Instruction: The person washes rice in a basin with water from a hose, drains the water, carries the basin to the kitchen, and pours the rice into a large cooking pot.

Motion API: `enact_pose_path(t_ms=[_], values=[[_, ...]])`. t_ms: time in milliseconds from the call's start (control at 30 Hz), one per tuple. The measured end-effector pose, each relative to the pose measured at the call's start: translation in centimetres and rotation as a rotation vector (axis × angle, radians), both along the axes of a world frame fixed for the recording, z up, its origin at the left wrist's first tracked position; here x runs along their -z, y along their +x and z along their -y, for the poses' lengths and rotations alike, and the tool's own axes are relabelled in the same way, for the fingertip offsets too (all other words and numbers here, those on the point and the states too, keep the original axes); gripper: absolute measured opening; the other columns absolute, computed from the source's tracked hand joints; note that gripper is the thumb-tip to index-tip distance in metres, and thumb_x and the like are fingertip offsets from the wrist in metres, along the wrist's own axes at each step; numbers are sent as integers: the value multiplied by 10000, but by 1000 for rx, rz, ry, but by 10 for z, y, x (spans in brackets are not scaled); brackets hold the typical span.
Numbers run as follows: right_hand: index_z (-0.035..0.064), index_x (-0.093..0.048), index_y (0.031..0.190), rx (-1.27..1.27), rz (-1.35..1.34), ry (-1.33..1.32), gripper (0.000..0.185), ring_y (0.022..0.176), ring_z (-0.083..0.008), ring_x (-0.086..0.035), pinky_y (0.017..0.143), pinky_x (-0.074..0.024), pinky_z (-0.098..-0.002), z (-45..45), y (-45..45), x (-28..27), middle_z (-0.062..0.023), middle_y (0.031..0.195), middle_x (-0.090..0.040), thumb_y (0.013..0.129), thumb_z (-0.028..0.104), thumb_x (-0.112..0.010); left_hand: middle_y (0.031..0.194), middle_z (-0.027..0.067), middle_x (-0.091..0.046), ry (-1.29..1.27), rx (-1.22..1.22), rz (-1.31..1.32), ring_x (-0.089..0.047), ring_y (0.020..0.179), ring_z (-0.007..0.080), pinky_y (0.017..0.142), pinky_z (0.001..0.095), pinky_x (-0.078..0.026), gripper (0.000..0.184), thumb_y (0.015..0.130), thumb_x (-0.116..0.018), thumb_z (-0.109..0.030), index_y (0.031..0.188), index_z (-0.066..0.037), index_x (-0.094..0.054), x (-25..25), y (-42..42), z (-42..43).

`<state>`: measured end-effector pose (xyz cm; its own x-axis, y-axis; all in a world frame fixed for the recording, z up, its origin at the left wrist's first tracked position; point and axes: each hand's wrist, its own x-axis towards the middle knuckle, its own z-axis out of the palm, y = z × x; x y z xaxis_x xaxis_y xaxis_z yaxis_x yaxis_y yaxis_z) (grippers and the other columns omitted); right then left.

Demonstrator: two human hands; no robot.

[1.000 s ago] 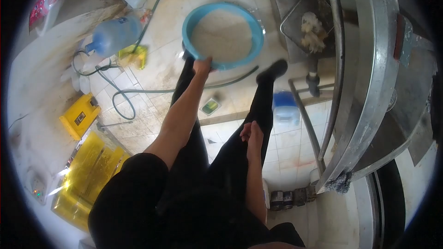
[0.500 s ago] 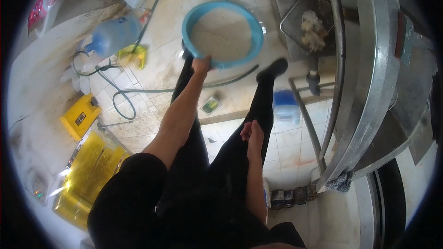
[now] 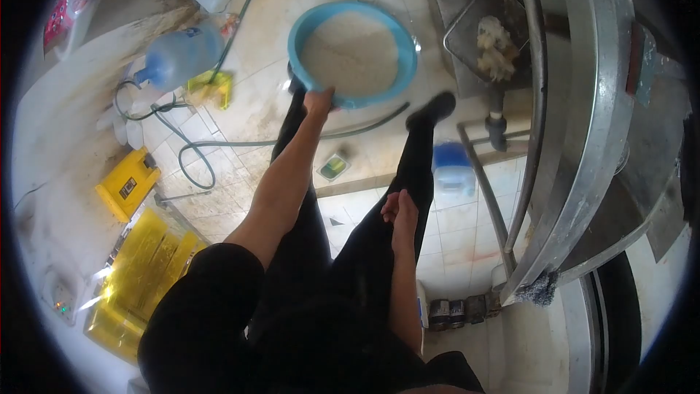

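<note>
A round light-blue plastic basin (image 3: 406, 76) stands on the floor in front of me. Pale beige contents (image 3: 350, 55) fill much of it; whether these are cloudy liquid or grains I cannot tell. My left hand (image 3: 319, 102) is closed on the basin's near rim, thumb inside the edge and the other fingers hidden beneath. Nothing shows in my right hand (image 3: 400, 215), which rests above my right thigh with its fingers loosely bent and apart. A green hose (image 3: 350, 133) runs across the floor just below the basin.
Left of the basin lie a large blue water bottle (image 3: 179, 57) and a yellow object (image 3: 127, 184). A blue-and-clear container (image 3: 453, 169) stands right of my leg. Metal rails (image 3: 537, 87) and a steel counter edge (image 3: 583, 153) border the right, beside a dark slab (image 3: 456, 29) holding a pale clump (image 3: 496, 47).
</note>
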<state>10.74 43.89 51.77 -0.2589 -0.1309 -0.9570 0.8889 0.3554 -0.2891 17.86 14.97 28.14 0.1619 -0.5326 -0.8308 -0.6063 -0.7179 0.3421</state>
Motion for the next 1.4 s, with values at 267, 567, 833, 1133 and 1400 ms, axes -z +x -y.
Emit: enact_pose_path(t_ms=[267, 567, 833, 1133, 1400], values=[[73, -603, 867, -54, -25, 4, 399, 617, -113, -557, 534, -389, -242, 0, 3, 0, -27, 671, -577, 1024, 408, -452, 1026, 262, -616, -27, 23, -10, -698, 727, 350, 548, 387, -653, 440, 827, -689, -98, 1093, 203, -512, 9, 6, -1], [73, -607, 870, -48, -7, 11, 405, 626, -110, -554, 525, -385, -241, 0, 5, 3, -24, 672, -574, 1023, 413, -449, 1005, 254, -625, -23, 16, -32, -700, 730, 335, 547, 379, -652, 428, 828, -691, -88, 1095, 195, -513, 11, 4, 3], [69, -606, 880, -36, 3, -3, 407, 625, -111, -553, 525, -386, -239, 2, 3, 0, -22, 677, -574, 1017, 423, -460, 1091, 250, -590, 56, -5, -15, -702, 785, 320, 565, 369, -657, 516, 788, -691, -102, 1136, 211, -474, 0, -3, 8], [78, -599, 883, -26, 26, 15, 378, 626, -103, -548, 526, -383, -233, 4, 3, -3, -17, 676, -568, 1011, 412, -476, 1104, 276, -577, 37, 25, -42, -699, 800, 348, 561, 383, -658, 551, 799, -687, -101, 1175, 216, -439, 4, -2, 10], [78, -600, 874, -34, 21, 1, 369, 626, -102, -546, 527, -384, -238, 7, -1, -4, -16, 673, -567, 1015, 392, -467, 1132, 284, -552, 35, 27, -34, -694, 788, 353, 547, 390, -656, 578, 809, -694, -109, 1200, 206, -409, -2, -11, 15]])
